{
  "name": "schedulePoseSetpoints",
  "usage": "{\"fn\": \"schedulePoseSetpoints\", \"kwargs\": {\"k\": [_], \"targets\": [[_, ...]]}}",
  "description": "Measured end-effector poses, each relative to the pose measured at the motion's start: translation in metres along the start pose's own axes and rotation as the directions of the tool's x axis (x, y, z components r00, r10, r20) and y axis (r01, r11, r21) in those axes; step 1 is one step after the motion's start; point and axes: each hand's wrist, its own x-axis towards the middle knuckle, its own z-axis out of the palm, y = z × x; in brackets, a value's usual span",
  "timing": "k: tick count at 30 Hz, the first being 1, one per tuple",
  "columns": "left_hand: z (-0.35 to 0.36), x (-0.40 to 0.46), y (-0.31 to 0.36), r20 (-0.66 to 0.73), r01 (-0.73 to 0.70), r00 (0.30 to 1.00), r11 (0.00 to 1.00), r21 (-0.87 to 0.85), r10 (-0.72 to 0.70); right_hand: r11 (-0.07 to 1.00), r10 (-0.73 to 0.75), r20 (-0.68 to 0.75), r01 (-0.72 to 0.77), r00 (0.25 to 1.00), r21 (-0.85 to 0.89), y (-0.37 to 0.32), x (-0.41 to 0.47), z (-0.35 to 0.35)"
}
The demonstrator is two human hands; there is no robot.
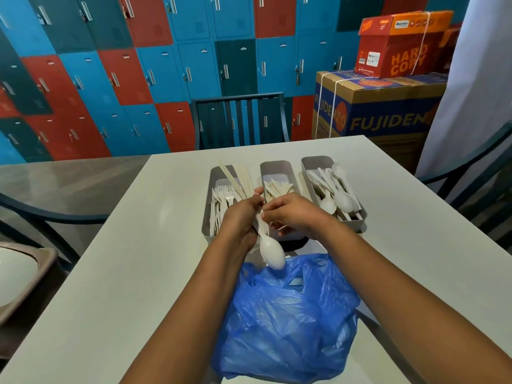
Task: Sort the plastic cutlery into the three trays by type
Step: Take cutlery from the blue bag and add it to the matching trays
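Sorting under way: our left hand (240,217) grips a mixed bundle of white plastic cutlery (249,189) above the three grey trays (315,164), while our right hand (291,214) pinches one piece out. Next, we judge, comes dropping it in its matching tray.

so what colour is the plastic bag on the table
Blue, translucent plastic bag; it shows best in the head view.

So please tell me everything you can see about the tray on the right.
The right tray is a long, narrow grey bin, apparently plastic, with rounded corners. It stands on the white table, rightmost of three, angled slightly outward. Inside lies a loose pile of white plastic spoons, bowls mixed both ways. Neither hand touches it.
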Motion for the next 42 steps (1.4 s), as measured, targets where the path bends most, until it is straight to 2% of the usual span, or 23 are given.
{"fn": "schedulePoseSetpoints", "kwargs": {"k": [2,6,10,15,18,26,34,36,37,40,42], "targets": [[0.000,-0.002,0.001,0.015,0.004,1.000,1.000,0.015,-0.004,1.000,-0.004,-0.041,0.003,0.999,-0.025,-0.002,-0.001,-0.002],[-0.004,-0.002,-0.001,-0.010,0.048,0.999,0.998,0.032,-0.048,0.976,-0.046,-0.157,0.011,0.986,-0.217,-0.005,-0.003,-0.008],[-0.009,0.000,-0.001,-0.052,0.057,0.997,0.996,0.074,-0.053,0.949,-0.074,-0.287,-0.021,0.955,-0.314,-0.002,0.002,-0.017],[-0.008,-0.002,0.000,-0.038,0.106,0.994,0.992,0.063,-0.104,0.857,-0.081,-0.391,-0.136,0.917,-0.496,-0.002,0.008,-0.026],[-0.006,-0.003,-0.002,-0.045,0.129,0.991,0.991,0.019,-0.128,0.818,-0.083,-0.423,-0.181,0.902,-0.546,-0.002,0.012,-0.026],[-0.009,-0.006,-0.003,-0.076,0.094,0.993,0.994,0.057,-0.089,0.727,-0.092,-0.467,-0.262,0.880,-0.635,0.001,0.017,-0.020],[-0.013,0.001,-0.005,-0.067,0.062,0.996,0.994,0.092,-0.056,0.582,-0.214,-0.480,-0.284,0.851,-0.762,0.007,0.017,-0.018],[-0.013,0.000,-0.005,-0.058,0.056,0.997,0.992,0.113,-0.049,0.625,-0.224,-0.445,-0.223,0.867,-0.748,0.008,0.016,-0.018],[-0.013,-0.001,-0.005,-0.046,0.054,0.998,0.990,0.131,-0.048,0.683,-0.216,-0.414,-0.166,0.884,-0.711,0.009,0.017,-0.017],[-0.011,-0.003,-0.006,0.011,0.074,0.997,0.978,0.197,-0.078,0.865,-0.170,-0.288,0.003,0.943,-0.502,0.005,0.015,-0.012],[-0.009,-0.004,-0.008,0.063,0.085,0.993,0.967,0.242,-0.102,0.911,-0.132,-0.229,0.027,0.965,-0.412,0.000,0.012,-0.008]]}}
